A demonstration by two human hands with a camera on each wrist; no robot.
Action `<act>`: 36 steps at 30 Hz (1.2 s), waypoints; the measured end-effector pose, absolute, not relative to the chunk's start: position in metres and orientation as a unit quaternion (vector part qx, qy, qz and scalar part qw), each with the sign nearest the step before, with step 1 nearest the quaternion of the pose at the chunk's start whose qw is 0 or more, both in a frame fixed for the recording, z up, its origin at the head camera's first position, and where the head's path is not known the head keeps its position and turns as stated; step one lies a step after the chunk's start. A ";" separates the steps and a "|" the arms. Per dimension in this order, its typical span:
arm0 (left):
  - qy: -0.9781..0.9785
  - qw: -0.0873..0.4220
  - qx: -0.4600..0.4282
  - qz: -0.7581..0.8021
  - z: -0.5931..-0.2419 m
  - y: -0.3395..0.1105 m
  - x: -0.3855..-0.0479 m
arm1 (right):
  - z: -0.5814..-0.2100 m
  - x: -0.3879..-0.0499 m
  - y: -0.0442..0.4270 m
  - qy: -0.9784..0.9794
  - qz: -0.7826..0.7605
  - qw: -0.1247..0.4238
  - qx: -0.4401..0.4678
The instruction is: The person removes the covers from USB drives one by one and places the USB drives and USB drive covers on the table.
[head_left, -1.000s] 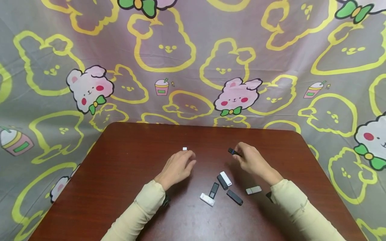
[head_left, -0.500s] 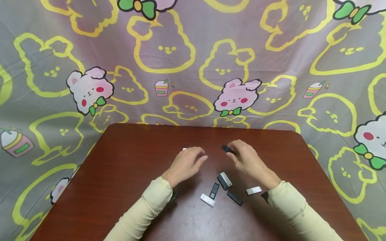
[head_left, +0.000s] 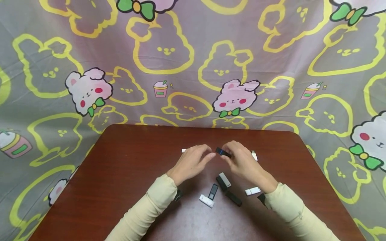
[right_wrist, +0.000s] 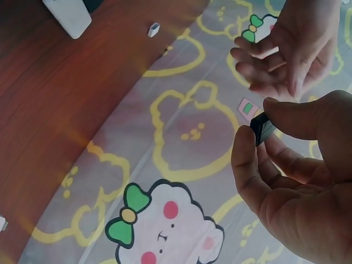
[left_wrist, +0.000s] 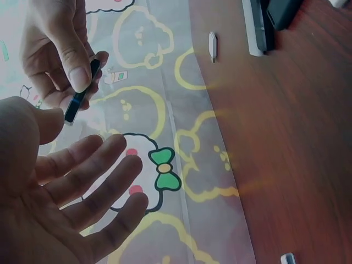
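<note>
Above the table my right hand (head_left: 242, 160) pinches a black USB flash drive (head_left: 223, 152) with a blue band, thumb against fingers. The drive (left_wrist: 82, 93) points toward my left hand in the left wrist view. My left hand (head_left: 191, 162) is close beside it, fingers loosely bent and holding nothing. Its thumb (left_wrist: 49, 124) lies very near the drive's end; I cannot tell whether they touch. Below the hands lie several more flash drives: a white one (head_left: 224, 179) against a black one, a dark grey one (head_left: 213, 191), a white one (head_left: 206, 201) and a black one (head_left: 234, 198).
A silvery-white flash drive (head_left: 252, 191) lies near the right wrist. Behind the right hand shows a white piece (head_left: 254, 156), and past the left hand a small white piece (head_left: 183, 150). The brown table (head_left: 135, 160) ends at a patterned curtain (head_left: 187, 67).
My right hand has moved left with the black flash drive. My left hand has moved right toward it, so the gap between them has narrowed. A white piece behind the right hand has come into view.
</note>
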State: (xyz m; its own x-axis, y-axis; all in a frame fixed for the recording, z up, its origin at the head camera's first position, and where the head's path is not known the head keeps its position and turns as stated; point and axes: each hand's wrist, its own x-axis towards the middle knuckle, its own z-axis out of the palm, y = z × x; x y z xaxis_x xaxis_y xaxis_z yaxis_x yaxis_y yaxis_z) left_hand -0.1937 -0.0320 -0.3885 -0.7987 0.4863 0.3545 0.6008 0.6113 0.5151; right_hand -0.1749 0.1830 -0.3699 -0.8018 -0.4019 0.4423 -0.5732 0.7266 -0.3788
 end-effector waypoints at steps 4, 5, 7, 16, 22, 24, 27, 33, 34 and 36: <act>-0.884 0.070 -0.311 -0.343 -0.386 -0.030 -0.193 | -0.369 -0.171 0.179 -0.910 0.256 0.174 0.277; -0.881 0.066 -0.312 -0.349 -0.385 -0.030 -0.193 | -0.369 -0.170 0.178 -0.908 0.257 0.175 0.282; -0.875 0.062 -0.316 -0.362 -0.384 -0.029 -0.193 | -0.369 -0.168 0.176 -0.905 0.258 0.175 0.291; -0.839 0.074 -0.360 -0.401 -0.382 -0.025 -0.191 | -0.366 -0.162 0.175 -0.908 0.266 0.134 0.295; -0.841 0.026 -0.368 -0.395 -0.380 -0.028 -0.190 | -0.364 -0.161 0.179 -0.904 0.269 0.070 0.324; -0.846 0.004 -0.367 -0.386 -0.380 -0.029 -0.190 | -0.365 -0.161 0.181 -0.898 0.274 0.051 0.340; -0.850 -0.015 -0.367 -0.377 -0.379 -0.030 -0.190 | -0.368 -0.161 0.183 -0.890 0.282 0.034 0.355; -0.837 -0.027 -0.388 -0.385 -0.376 -0.036 -0.190 | -0.371 -0.162 0.188 -0.877 0.297 0.027 0.376; -0.831 -0.028 -0.392 -0.393 -0.375 -0.038 -0.190 | -0.372 -0.162 0.190 -0.875 0.297 0.027 0.382; -0.824 -0.028 -0.397 -0.403 -0.374 -0.041 -0.191 | -0.371 -0.163 0.194 -0.870 0.300 0.026 0.390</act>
